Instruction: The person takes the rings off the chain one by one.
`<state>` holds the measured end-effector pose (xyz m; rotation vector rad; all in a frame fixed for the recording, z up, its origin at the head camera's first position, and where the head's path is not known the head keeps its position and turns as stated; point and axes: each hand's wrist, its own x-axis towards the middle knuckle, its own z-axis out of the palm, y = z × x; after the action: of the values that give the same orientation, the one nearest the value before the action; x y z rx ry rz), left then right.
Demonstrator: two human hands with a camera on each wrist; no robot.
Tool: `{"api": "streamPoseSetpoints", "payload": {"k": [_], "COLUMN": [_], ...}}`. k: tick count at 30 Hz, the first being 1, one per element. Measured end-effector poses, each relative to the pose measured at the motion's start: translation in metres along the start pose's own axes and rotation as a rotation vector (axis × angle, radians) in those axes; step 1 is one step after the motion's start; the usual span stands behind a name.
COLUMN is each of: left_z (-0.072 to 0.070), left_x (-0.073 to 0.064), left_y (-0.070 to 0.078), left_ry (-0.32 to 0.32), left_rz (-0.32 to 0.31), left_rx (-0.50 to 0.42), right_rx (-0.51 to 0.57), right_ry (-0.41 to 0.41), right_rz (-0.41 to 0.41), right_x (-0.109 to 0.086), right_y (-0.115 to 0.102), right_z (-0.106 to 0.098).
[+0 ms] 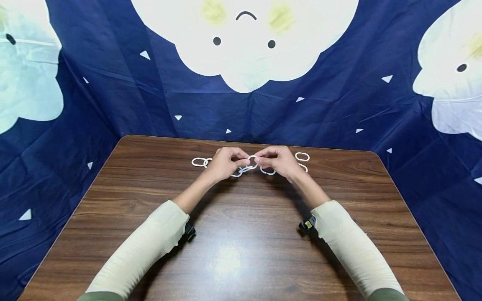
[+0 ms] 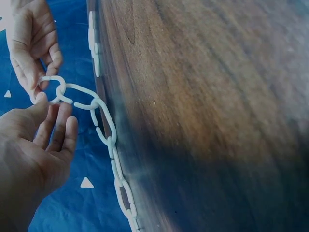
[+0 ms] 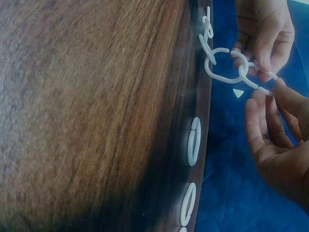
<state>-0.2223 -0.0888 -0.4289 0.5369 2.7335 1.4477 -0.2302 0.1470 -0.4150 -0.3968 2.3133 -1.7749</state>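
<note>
Above the far part of the table, both hands pinch one white C-shaped plastic chain link (image 1: 253,156) between thumb and fingers. My left hand (image 1: 225,164) holds it from the left, my right hand (image 1: 280,162) from the right, fingertips close together. A white chain (image 2: 115,128) hangs from the held link; its nearest link is hooked through it in the left wrist view. The rest of the chain lies along the table, with more links (image 1: 198,164) showing left of the left hand. Under the right hand lies a loose link (image 1: 268,173).
Right of the right hand lie two more loose white links, one farther back (image 1: 302,160) and one partly hidden by the wrist (image 1: 305,168). The brown wooden table (image 1: 241,209) ends just beyond the hands, against a blue cloth backdrop (image 1: 263,121).
</note>
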Motion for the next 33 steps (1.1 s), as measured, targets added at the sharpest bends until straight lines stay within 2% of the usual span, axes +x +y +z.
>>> {"api": "streamPoseSetpoints", "payload": {"k": [12,33], "left_z": [-0.004,-0.004], "left_x": [-0.004,-0.009], "left_y": [-0.006,-0.014], "left_ry": [0.007,-0.051], "left_rz": [0.015,-0.052], "left_rx": [0.004,-0.067], "right_rx": [0.005,0.003], "right_ry": [0.015,0.047], "right_rz": [-0.020,-0.022], "right_x": [0.000,-0.001], "right_y": [-0.007,-0.009], "right_z": [-0.004,-0.008]}}
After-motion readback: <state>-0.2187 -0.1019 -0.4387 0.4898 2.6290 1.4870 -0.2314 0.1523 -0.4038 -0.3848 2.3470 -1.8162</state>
